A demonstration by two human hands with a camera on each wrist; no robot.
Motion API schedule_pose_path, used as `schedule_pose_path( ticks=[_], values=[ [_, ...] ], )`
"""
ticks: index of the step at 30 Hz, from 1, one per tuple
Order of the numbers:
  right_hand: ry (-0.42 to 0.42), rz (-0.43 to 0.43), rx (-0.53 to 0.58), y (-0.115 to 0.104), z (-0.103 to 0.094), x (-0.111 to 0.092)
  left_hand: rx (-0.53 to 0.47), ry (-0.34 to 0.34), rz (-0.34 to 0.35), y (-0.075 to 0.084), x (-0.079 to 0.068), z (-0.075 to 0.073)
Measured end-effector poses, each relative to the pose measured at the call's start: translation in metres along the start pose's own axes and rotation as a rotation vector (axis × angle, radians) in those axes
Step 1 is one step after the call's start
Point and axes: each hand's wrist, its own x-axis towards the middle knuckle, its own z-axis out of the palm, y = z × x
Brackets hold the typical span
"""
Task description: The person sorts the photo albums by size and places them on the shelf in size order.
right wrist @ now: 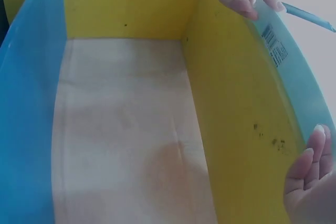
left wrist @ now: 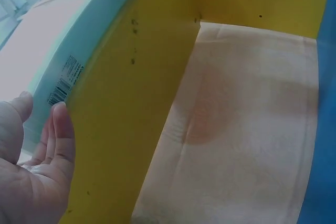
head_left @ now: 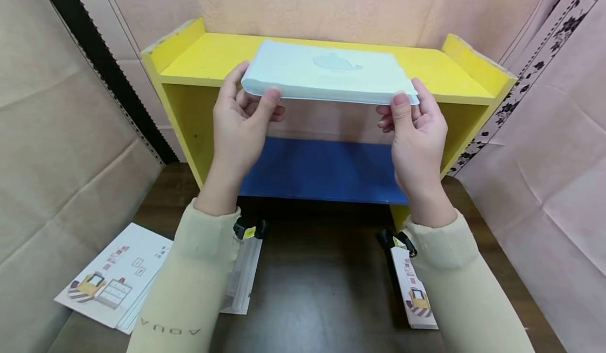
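Note:
A light blue flat pack (head_left: pixel 293 69) with a whale picture on its upper face is held level between both hands. My left hand (head_left: pixel 242 119) pinches its near left corner, thumb on the front edge and fingers beneath. At the right end, my right hand (head_left: pixel 418 132) grips it the same way. The pack overlaps the yellow top board (head_left: pixel 426 71) of a small shelf unit in the head view. A barcode shows on the pack's side (left wrist: pixel 86 51) in the left wrist view, and the same side (right wrist: pixel 296 74) appears in the right wrist view.
Below the top board runs a blue shelf board (head_left: pixel 326 171). White printed packs (head_left: pixel 120 276) lie on the dark table at left, another (head_left: pixel 242 284) beside the left sleeve, and one (head_left: pixel 415 295) by the right sleeve. Cloth-covered walls (head_left: pixel 71 158) stand on both sides.

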Motion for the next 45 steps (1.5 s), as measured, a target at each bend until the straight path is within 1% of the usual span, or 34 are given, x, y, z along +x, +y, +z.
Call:
schedule_pose_path(
  ticks=[4, 7, 12, 16, 20, 22, 24, 27, 29, 30, 31, 32, 34, 36, 38, 41, 43, 45],
  values=[
    [0.035, -0.009, -0.087, 0.006, 0.003, 0.006, 0.013, 0.018, 0.011, -0.002, 0.006, 0.0],
    [0.064, -0.001, -0.148, 0.007, 0.006, 0.009, 0.06, 0.048, 0.017, -0.002, 0.009, 0.001],
    [0.093, 0.021, -0.242, 0.004, 0.008, 0.011, 0.117, 0.086, 0.006, -0.002, 0.012, 0.001],
    [0.096, 0.041, -0.288, -0.005, 0.011, 0.008, 0.137, 0.105, -0.007, -0.004, 0.011, 0.0],
    [0.069, 0.044, -0.32, -0.013, 0.013, 0.003, 0.155, 0.133, -0.002, -0.005, 0.009, -0.001],
    [0.039, 0.039, -0.33, -0.013, 0.012, 0.0, 0.184, 0.151, 0.023, -0.008, 0.006, -0.002],
    [0.014, 0.014, -0.335, -0.011, 0.01, -0.006, 0.201, 0.177, 0.069, -0.015, 0.001, -0.005],
    [0.008, -0.066, -0.295, 0.0, 0.004, -0.021, 0.198, 0.198, 0.172, -0.033, -0.013, -0.014],
    [0.015, -0.138, -0.271, 0.011, -0.002, -0.034, 0.194, 0.185, 0.211, -0.045, -0.025, -0.022],
    [0.018, -0.161, -0.257, 0.017, -0.005, -0.041, 0.202, 0.171, 0.207, -0.049, -0.032, -0.026],
    [0.015, -0.172, -0.252, 0.023, -0.009, -0.048, 0.213, 0.154, 0.188, -0.052, -0.039, -0.029],
    [0.008, -0.17, -0.248, 0.03, -0.012, -0.056, 0.232, 0.135, 0.156, -0.053, -0.048, -0.032],
    [-0.017, -0.137, -0.245, 0.045, -0.019, -0.072, 0.281, 0.093, 0.064, -0.053, -0.065, -0.037],
    [-0.04, -0.061, -0.253, 0.058, -0.024, -0.088, 0.332, 0.052, -0.035, -0.054, -0.082, -0.043],
    [-0.063, 0.024, -0.262, 0.071, -0.027, -0.104, 0.387, 0.01, -0.115, -0.062, -0.098, -0.053],
    [-0.1, 0.155, -0.281, 0.086, -0.027, -0.126, 0.5, -0.036, -0.214, -0.081, -0.121, -0.072],
    [-0.123, 0.24, -0.291, 0.094, -0.026, -0.138, 0.587, -0.054, -0.276, -0.092, -0.134, -0.083],
    [-0.151, 0.324, -0.303, 0.104, -0.027, -0.151, 0.672, -0.067, -0.333, -0.099, -0.146, -0.091]
  ],
)
